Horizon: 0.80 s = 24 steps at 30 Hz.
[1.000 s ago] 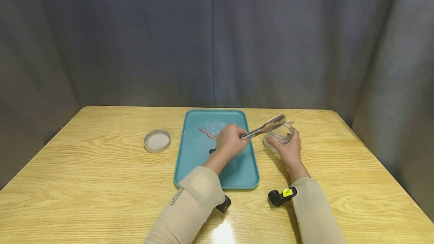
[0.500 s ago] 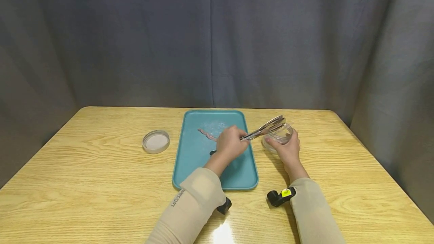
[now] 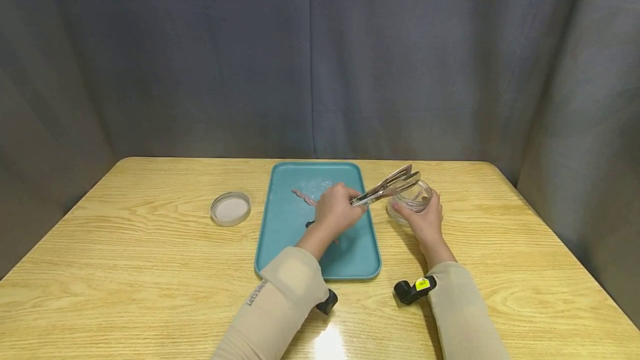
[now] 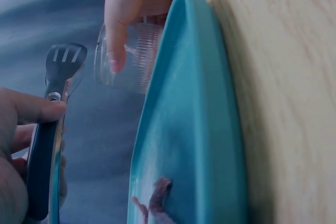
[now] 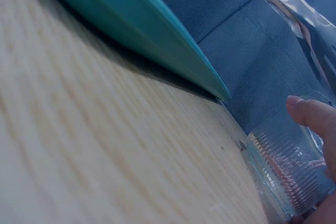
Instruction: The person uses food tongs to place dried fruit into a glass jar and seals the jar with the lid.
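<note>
My left hand [image 3: 340, 207] grips a pair of metal tongs [image 3: 385, 186] by the dark handle, over the right side of the teal tray [image 3: 275, 251]. The tongs' slotted heads stand apart above the mouth of a clear glass jar [image 3: 398, 215], with nothing visible between them. My right hand [image 3: 427, 221] holds this jar from its right side, thumb toward me. Through its ribbed wall, in the right wrist view, something pinkish shows. A thin, twisted pink strip of what looks like raw meat [image 3: 302, 197] lies on the tray, partly hidden by my left hand.
A round, shallow lid [image 3: 231, 209] with a pale inside lies on the wooden table [image 3: 150, 271], left of the tray. White residue [image 3: 320, 186] marks the tray's far part. Grey curtains [image 3: 210, 60] stand behind the table and at both sides.
A pinkish strip stuck out at the tongs' tips one second ago and no longer shows there. The tongs' heads have spread and risen slightly. My right hand stays on the jar.
</note>
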{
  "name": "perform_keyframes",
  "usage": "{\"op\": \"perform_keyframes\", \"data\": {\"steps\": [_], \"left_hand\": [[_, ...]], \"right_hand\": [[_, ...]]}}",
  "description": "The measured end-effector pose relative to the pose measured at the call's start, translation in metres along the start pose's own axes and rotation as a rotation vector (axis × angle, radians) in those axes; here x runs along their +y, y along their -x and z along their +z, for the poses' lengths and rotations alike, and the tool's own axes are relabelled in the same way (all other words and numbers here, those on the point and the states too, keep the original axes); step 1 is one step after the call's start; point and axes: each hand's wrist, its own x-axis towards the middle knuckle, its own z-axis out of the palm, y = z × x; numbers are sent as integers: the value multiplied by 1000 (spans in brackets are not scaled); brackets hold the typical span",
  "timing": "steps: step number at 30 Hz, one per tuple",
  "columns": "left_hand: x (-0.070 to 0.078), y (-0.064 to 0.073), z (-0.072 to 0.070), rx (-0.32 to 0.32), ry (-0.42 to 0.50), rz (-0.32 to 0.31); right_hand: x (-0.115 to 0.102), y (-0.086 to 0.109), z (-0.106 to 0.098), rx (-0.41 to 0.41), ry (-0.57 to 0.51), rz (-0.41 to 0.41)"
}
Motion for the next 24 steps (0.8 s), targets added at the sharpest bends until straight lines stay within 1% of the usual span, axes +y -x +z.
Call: {"op": "perform_keyframes", "data": {"steps": [3,7,10,14,19,24], "left_hand": [[-1,0,-4,-2,0,-3],[-4,2,-10,1,19,15],[-7,4,-17,19,21,34],[-9,9,-27,49,-2,45],[-13,15,-40,70,-8,44],[-20,24,-52,106,-22,34]], "right_hand": [[0,-1,0,9,-1,0],[0,-1,1,17,-2,6],[0,-1,1,17,-1,12],[0,-1,0,13,0,17],[0,-1,0,11,5,22],[0,-1,0,8,15,21]]}}
